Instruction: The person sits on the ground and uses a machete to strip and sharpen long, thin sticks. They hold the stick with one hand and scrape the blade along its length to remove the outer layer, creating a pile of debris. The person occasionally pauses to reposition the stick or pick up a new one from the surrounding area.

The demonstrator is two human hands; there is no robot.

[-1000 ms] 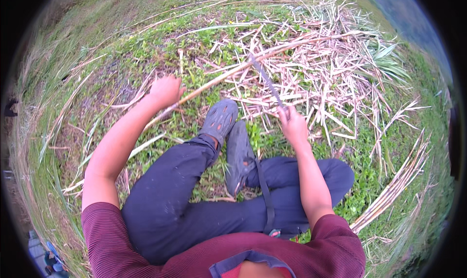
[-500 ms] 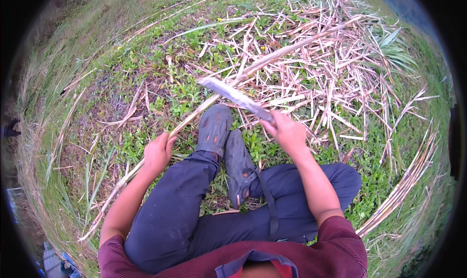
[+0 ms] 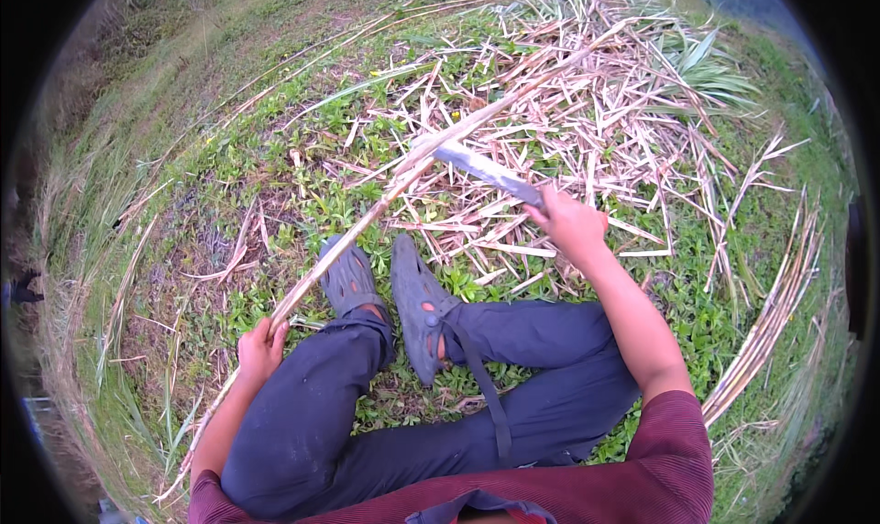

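Sitting on grassy ground [image 3: 229, 203] with legs stretched forward, the person works a long pale cane stalk [image 3: 367, 221] that runs on a slant from the lower left, past the left knee, up toward the heap of dry stalks and leaf strips [image 3: 587, 111] at the upper right. The left hand [image 3: 259, 348] is closed around the lower part of the stalk, just beside the left thigh, fingers wrapped over it. The right hand [image 3: 570, 223] is shut on the handle of a long knife [image 3: 490, 173]; its grey blade points up and to the left, and its tip meets the stalk near the stalk's middle, above the feet. Whether the edge is cutting in or only resting against the stalk cannot be told.

Both feet wear dark grey clogs [image 3: 417, 304], soles turned toward the camera, lying side by side between the two hands. The legs are in dark blue trousers [image 3: 513, 359], and a dark red sleeve [image 3: 674, 441] covers the right upper arm.

The heap spreads across the upper right of the view, beyond the knife and well apart from the left hand. A separate bundle of long stalks [image 3: 779, 313] lies along the right edge, apart from the heap, with green leaves [image 3: 715, 66] showing at the upper right.
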